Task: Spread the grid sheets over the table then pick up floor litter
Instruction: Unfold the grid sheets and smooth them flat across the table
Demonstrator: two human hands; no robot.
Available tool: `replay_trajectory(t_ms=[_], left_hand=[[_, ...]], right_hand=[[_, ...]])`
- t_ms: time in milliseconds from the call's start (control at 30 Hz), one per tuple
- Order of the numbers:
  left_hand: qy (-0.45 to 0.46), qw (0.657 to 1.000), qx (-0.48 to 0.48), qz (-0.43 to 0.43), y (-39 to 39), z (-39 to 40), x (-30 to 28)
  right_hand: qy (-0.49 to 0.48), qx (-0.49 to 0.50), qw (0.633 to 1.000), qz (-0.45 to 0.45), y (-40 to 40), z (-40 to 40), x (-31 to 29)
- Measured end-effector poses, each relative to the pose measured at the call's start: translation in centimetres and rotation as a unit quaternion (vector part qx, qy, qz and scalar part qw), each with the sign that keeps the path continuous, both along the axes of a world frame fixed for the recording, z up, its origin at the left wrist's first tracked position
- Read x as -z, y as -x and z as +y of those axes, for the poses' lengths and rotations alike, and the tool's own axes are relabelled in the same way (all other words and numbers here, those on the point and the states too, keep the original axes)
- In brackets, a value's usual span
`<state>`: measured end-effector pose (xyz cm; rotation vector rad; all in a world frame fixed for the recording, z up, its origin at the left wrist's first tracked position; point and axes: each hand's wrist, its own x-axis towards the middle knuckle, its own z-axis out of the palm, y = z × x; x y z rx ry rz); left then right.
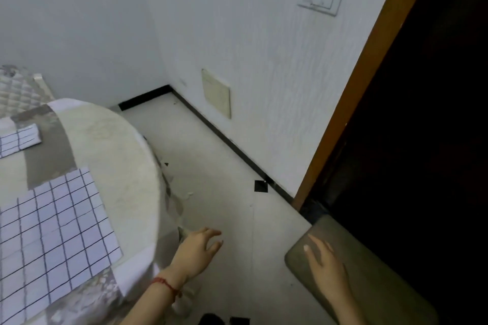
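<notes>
1. The left hand (198, 250) reached low over the pale floor (211, 171) beside the round table (111, 145), its fingers loosely spread and slightly bent, holding nothing
2. A red string bracelet (165, 283) circled that wrist
3. The right hand (325, 262) hung over a grey-brown mat (369, 277) at the dark doorway, fingers straight and relaxed, gripping nothing; whether it touched the mat could not be told
4. A large grid sheet (52, 235) lay flat on the table's near part, its right corner close to the table edge
5. A smaller grid sheet (19, 138) lay farther back on the table, well apart from the large one, cut off by the left border of the view
6. The table wore a cream cloth with grey bands, which draped over the rim toward the floor
7. Small pale scraps (189, 195) lay on the floor just beside the hanging cloth, ahead of the left hand and apart from it
8. A black diamond tile (261, 186) sat in the floor near the black skirting, by the orange-brown door frame (369, 66)
9. On the white wall, a switch plate (320, 0) sat high up, and a cream panel (216, 92) sat low near the corner
</notes>
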<state>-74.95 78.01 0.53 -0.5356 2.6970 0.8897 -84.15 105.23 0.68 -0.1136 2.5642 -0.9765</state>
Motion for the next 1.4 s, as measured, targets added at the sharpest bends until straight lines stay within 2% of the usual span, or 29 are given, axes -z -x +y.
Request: replay_trajectory(t_ms=[200, 500, 833, 967, 1067, 1233, 1400], left_hand=[[-0.064, 0.992, -0.062, -0.089, 4.5, -1.3, 4.6], [-0.107, 0.977, -0.147, -0.112, 15.8, -8.6, 7.6], [-0.133, 0.966, -0.201, -0.091, 30.0, -18.9, 6.8], [-0.156, 0.950, -0.251, -0.099, 33.7, -23.1, 8.0], [-0.180, 0.920, -0.334, -0.100, 35.3, -26.0, 8.9], [-0.230, 0.844, -0.480, -0.065, 37.4, -30.7, 9.5], [-0.255, 0.769, -0.586, -0.024, 38.8, -35.3, 9.9]], right_hand=[[0.004, 0.042, 0.995, -0.090, 5.4, -1.5, 3.2], [-0.025, 0.021, 0.987, -0.157, 19.6, -8.8, 5.3], [-0.081, -0.053, 0.980, -0.175, 35.8, -18.5, 6.2], [-0.082, -0.139, 0.972, -0.169, 43.0, -24.0, 7.7], [-0.075, -0.193, 0.963, -0.173, 48.8, -29.6, 7.4], [-0.060, -0.282, 0.947, -0.144, 57.6, -40.0, 6.8], [-0.084, -0.368, 0.916, -0.133, 62.7, -51.1, 7.0]])
